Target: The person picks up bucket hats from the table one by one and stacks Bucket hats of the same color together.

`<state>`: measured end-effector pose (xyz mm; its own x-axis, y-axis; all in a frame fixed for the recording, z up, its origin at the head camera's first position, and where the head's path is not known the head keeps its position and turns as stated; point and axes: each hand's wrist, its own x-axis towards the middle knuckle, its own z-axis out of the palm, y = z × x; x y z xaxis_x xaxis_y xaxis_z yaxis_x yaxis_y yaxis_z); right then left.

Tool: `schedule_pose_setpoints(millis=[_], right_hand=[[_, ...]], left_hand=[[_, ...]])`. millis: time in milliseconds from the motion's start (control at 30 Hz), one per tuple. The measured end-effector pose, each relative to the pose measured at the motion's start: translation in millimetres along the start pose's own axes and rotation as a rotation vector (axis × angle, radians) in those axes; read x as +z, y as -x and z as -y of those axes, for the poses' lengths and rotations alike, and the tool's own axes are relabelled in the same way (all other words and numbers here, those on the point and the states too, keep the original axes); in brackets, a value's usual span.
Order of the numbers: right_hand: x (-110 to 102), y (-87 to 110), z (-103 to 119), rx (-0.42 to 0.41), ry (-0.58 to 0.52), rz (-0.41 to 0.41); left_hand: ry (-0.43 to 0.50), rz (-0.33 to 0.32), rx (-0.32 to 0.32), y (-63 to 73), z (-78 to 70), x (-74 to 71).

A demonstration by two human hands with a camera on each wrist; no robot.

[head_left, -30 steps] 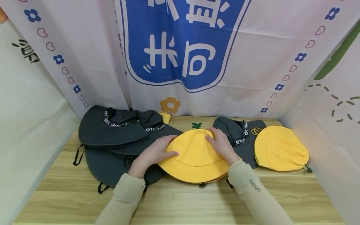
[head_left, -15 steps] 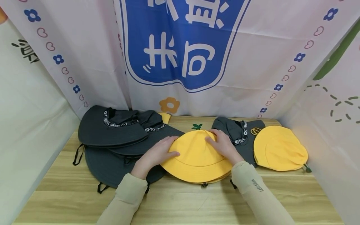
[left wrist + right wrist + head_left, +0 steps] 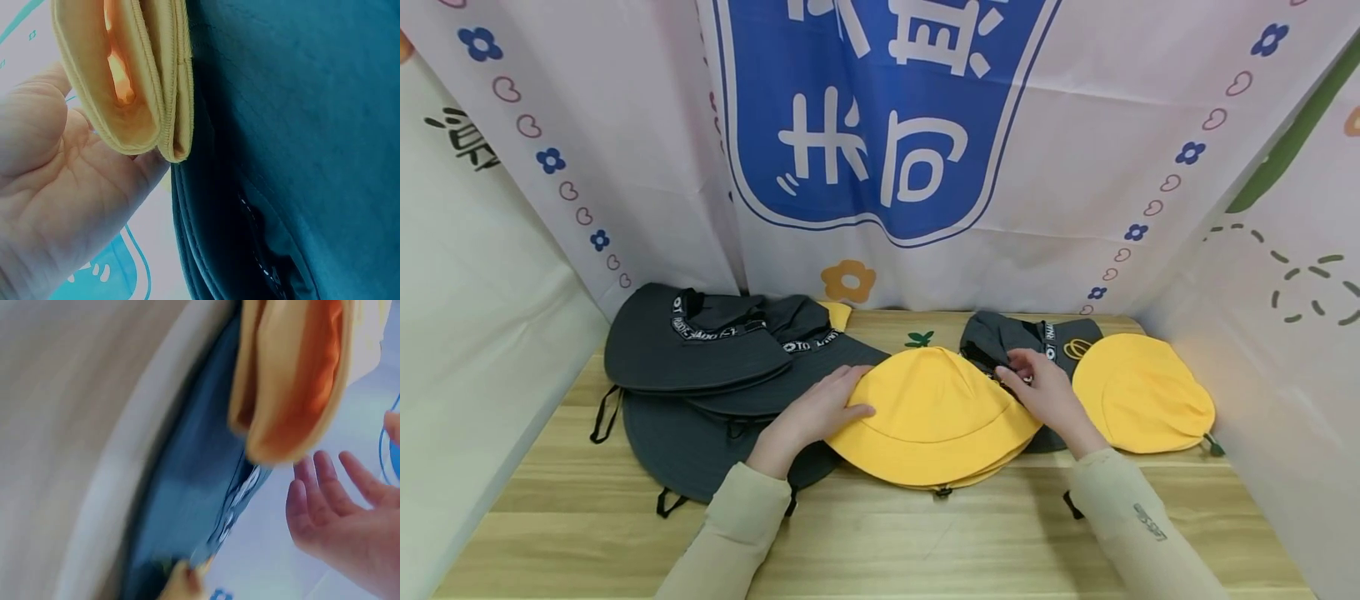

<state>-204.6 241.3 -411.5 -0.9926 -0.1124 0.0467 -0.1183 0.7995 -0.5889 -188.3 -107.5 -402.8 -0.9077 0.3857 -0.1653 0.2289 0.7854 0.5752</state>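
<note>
A folded yellow bucket hat [image 3: 936, 417] stands in the middle of the table, with a second yellow brim layered under its front edge. My left hand [image 3: 816, 408] grips its left end, thumb on the front and fingers behind; in the left wrist view the hand [image 3: 75, 162] shows beside several yellow fabric layers [image 3: 169, 81]. Off the hat's right end, my right hand [image 3: 1052, 400] holds nothing, its fingers loosely bent. The right wrist view shows that hand [image 3: 347, 512] apart from the yellow brim [image 3: 294, 419]. Behind it lies a dark grey hat [image 3: 1003, 333] with a lettered band.
Several dark grey wide-brim hats [image 3: 692, 442] with black straps are piled at the left, a bit of yellow fabric [image 3: 837, 315] behind them. Another yellow hat [image 3: 1142, 396] lies flat at the right. White printed cloth [image 3: 1060, 192] walls the wooden table [image 3: 880, 550] at back and sides.
My right hand has let go of the yellow hat's crown and moved right, away from it. The hat's right brim now shows. My left hand keeps its grip.
</note>
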Motion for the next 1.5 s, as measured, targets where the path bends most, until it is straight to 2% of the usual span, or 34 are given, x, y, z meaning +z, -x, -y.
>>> schedule_pose_setpoints(millis=[267, 433, 567, 667, 1000, 1233, 1500], right_hand=[[-32.4, 24.5, -37.5, 0.095, -0.056, -0.216], [-48.7, 38.8, -57.4, 0.172, -0.022, -0.330], [-58.6, 50.2, -71.8, 0.207, 0.034, -0.395], [-64.4, 58.5, -82.2, 0.257, 0.059, -0.412], [-82.8, 72.4, -113.2, 0.512, 0.002, -0.340], [-93.6, 79.6, -127.7, 0.545, -0.002, -0.287], [-95.5, 83.3, -142.3, 0.567, 0.057, -0.152]], left_hand=[[-0.001, 0.001, -0.007, 1.9, 0.5, 0.4], [-0.005, 0.003, -0.006, 2.7, 2.1, 0.5], [-0.014, 0.004, -0.007, 2.4, 3.9, 0.9], [-0.014, 0.003, -0.002, 2.1, 4.0, 0.9], [-0.016, 0.001, 0.015, 0.1, 3.6, 1.0], [-0.012, 0.002, 0.010, 1.0, 2.6, 0.8], [-0.009, 0.009, -0.005, 0.2, 3.0, 0.7]])
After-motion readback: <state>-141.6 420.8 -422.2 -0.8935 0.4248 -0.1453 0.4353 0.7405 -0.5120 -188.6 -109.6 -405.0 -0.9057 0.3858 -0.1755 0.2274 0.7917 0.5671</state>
